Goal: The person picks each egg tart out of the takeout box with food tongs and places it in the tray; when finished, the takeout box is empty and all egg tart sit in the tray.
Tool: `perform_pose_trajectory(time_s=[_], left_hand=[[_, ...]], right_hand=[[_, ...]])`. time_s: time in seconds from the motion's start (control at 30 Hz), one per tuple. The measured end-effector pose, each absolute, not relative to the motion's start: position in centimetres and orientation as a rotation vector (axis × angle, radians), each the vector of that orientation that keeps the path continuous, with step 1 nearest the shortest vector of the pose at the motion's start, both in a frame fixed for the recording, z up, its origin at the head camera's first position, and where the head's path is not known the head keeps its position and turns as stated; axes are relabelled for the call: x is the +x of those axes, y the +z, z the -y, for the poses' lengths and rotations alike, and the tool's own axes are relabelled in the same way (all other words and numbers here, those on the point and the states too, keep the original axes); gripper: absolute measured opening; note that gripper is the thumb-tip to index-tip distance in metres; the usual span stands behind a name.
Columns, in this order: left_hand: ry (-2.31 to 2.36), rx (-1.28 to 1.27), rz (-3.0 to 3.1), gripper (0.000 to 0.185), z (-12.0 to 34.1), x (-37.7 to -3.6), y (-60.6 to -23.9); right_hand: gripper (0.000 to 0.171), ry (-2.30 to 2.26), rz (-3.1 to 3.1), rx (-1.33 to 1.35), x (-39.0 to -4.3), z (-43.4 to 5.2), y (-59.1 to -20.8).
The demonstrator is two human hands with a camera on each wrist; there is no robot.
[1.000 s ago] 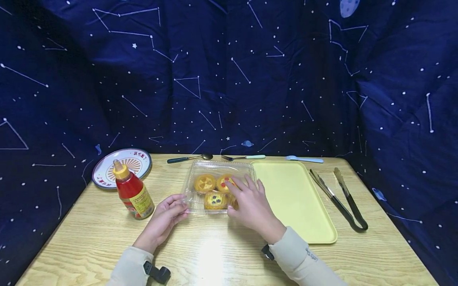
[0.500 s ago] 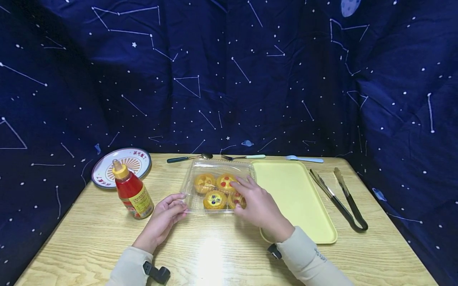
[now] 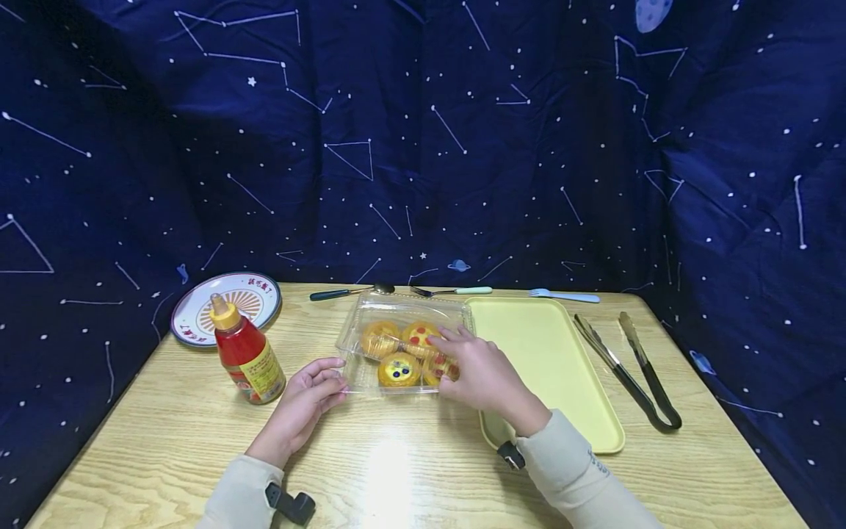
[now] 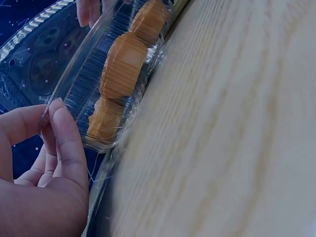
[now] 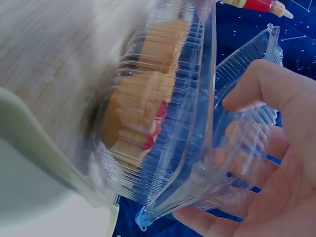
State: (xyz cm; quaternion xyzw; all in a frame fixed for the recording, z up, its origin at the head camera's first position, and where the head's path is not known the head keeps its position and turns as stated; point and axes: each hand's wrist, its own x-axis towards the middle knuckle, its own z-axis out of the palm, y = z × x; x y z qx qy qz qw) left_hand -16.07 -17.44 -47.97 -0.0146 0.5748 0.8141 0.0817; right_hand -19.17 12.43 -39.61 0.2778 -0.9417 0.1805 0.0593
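Evidently, these were noted:
Box: clear clamshell box [image 3: 403, 345] of tarts lay mid-worktop, beside yellow tray [image 3: 548, 353].
Left hand [image 3: 304, 408]: front-left corner was pinched.
Right hand [image 3: 479, 371]: lid's right edge was gripped, partly raised.
Advice: base should be pinned; lid lifted slowly.

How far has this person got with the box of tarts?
Only starting. The box sits beside the yellow tray. The left hand pinches its corner; the right hand is lifting the lid, parted at one edge. All four tarts remain inside, the tray bare, the tongs untouched.

Clear glossy plastic box [image 3: 403, 345] on glossy wood-grain table [image 3: 396, 470], smooth yellow tray [image 3: 555, 367].
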Motion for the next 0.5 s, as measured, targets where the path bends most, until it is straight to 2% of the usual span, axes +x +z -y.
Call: perform_pose_trajectory(time_s=[0.3,0.5], left_hand=[[2.427,-0.078,-1.750,0.041,17.5,-16.1,-47.8],[2.427,-0.091,-1.737,0.043,17.4,-16.0,-47.8]], right_hand=[[0.062,0.642,2.853,0.870,-19.8,-13.4,-37.7],[0.053,0.725,2.808,0.947,-20.3,-13.8,-36.7]])
